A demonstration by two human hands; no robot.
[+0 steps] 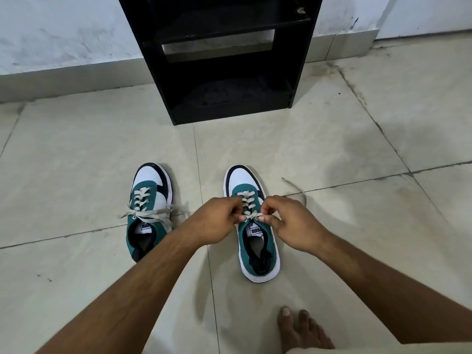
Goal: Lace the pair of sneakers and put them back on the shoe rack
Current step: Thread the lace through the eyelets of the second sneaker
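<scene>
Two teal, white and black sneakers stand on the tiled floor, toes pointing toward the black shoe rack (pixel 219 60). The left sneaker (pixel 149 200) is laced, its grey lace tied across the top with loose ends spread sideways. Over the right sneaker (pixel 255 241), my left hand (pixel 214 221) and my right hand (pixel 288 223) each pinch the grey lace (pixel 249 208) near the top eyelets. One free end of the lace (pixel 296 186) trails on the floor to the right of that shoe.
The rack stands against a white wall, its dusty bottom shelf (pixel 229 95) open toward me. A bare foot (pixel 304 330) rests on the floor at the lower right, just behind the right sneaker.
</scene>
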